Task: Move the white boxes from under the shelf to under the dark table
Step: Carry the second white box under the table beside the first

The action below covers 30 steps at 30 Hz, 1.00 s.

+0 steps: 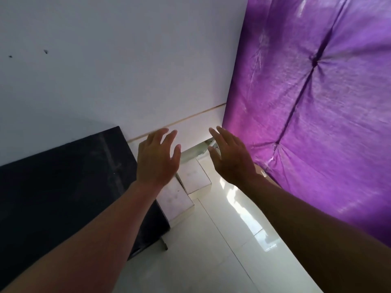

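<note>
Hovering with fingers spread and empty, left hand (157, 160) and right hand (231, 158) face two white boxes (193, 176) — seemingly light, rigid (grip opposite sides).

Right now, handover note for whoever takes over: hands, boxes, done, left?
Left hand: open, empty, above the nearer white box.
Right hand: open, empty, in the air.
Two white boxes on the floor beside the dark table; farther white box sits just behind the nearer.
Done: neither looks fully under the table.
Left: probably push both under. More boxes cannot be ruled out.
</note>
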{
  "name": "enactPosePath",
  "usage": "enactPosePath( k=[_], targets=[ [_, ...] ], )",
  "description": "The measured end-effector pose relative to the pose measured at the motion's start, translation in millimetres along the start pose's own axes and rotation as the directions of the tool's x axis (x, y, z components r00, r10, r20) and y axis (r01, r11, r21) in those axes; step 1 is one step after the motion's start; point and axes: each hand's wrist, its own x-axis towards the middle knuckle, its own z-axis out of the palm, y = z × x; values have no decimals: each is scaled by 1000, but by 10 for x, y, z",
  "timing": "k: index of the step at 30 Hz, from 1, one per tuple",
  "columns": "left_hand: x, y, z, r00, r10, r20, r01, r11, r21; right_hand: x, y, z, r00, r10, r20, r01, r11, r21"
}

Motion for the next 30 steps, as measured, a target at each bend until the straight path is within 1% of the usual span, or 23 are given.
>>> enactPosePath(
  k=[4, 8, 11, 17, 18, 21, 23, 25, 27, 30],
  targets=[
    [350, 87, 519, 999, -36, 32, 36, 999, 23, 324, 508, 256, 999, 18, 33, -19, 999, 29],
    [719, 191, 1102, 994, -79, 79, 81, 996, -23, 617, 1037, 539, 995, 37, 87, -41, 998, 48],
    [911, 234, 1491, 988, -109, 110, 112, 993, -23, 837, 1422, 744, 992, 38, 122, -46, 997, 57],
    [1236, 200, 2230, 964, -209, 163, 214, 977, -14, 1281, 2055, 1259, 983, 41, 181, -60, 993, 101],
    [1288, 177, 2438, 956, -243, 164, 247, 969, -10, 1374, 2206, 1436, 979, 32, 199, -56, 992, 114],
    [1370, 113, 2783, 945, -290, 151, 298, 954, -34, 1537, 2427, 1763, 978, 23, 205, -52, 989, 140],
    [1417, 4, 3202, 935, -313, 167, 321, 947, -27, 1636, 2646, 2131, 974, 12, 227, -49, 986, 158],
    [1396, -109, 3650, 912, -361, 196, 373, 928, -25, 1673, 2866, 2546, 965, -7, 261, -38, 985, 167],
    [1327, -208, 4059, 887, -416, 200, 431, 902, -35, 1681, 3061, 2934, 964, -5, 267, -47, 981, 190],
    [1213, -388, 4639, 885, -425, 191, 442, 895, -54, 1668, 3299, 3523, 966, 10, 258, -66, 976, 210]
  ],
)
